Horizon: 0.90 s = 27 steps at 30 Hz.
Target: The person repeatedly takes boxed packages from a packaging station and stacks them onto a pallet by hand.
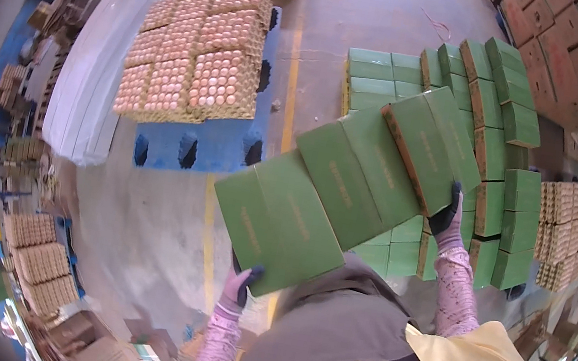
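A row of three green cardboard boxes is held in front of my body, slanting up to the right. My left hand [239,285], in a purple glove with dark fingers, grips the near corner of the left box [281,218]. At the other end, my right hand [446,216] in a matching glove grips the right box [434,148]. Pressed between these two is the middle box [356,173]. Their undersides and part of my fingers are hidden. Behind and right of the row stand stacks of similar green boxes [495,143], partly covered by it.
Trays of brown eggs [195,56] are stacked on a blue pallet [190,151] at the far left. Beside them is a long white wrapped bundle [96,69]. More egg trays [565,229] stand at the right, and brown cartons [559,54] rise behind. A yellow line [210,240] crosses the floor.
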Available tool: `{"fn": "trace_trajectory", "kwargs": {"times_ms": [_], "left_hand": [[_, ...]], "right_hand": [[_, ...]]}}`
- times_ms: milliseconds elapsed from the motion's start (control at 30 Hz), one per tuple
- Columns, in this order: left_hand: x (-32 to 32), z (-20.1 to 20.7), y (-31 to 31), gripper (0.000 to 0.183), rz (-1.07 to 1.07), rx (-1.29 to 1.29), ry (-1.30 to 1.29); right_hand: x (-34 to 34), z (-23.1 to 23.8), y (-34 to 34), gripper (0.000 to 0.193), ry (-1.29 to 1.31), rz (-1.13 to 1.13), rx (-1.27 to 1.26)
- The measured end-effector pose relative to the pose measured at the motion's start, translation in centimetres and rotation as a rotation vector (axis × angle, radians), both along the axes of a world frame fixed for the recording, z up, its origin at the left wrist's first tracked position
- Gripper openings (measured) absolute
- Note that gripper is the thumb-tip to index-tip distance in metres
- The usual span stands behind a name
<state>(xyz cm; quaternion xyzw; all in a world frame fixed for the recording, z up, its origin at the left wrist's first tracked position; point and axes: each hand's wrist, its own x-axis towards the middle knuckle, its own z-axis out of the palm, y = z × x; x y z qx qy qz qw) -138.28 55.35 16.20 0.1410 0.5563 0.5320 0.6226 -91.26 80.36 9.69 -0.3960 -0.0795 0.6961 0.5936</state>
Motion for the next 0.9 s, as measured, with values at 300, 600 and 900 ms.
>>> {"fn": "trace_trajectory", "kwargs": {"times_ms": [300, 600, 900], "left_hand": [[-6.6, -8.4, 40.2, 0.068, -0.411, -0.096, 0.148], [-3.9, -35.4, 73.7, 0.07, -0.603, -0.25, 0.121], [2.9, -53.8, 89.7, 0.082, -0.535, -0.313, 0.157]], "right_hand": [[-2.4, -11.9, 23.8, 0.056, 0.032, -0.236, -0.172], [1.8, -33.1, 51.4, 0.053, -0.033, -0.431, -0.176], [6.2, -56.8, 64.4, 0.045, 0.03, -0.507, -0.303]]}}
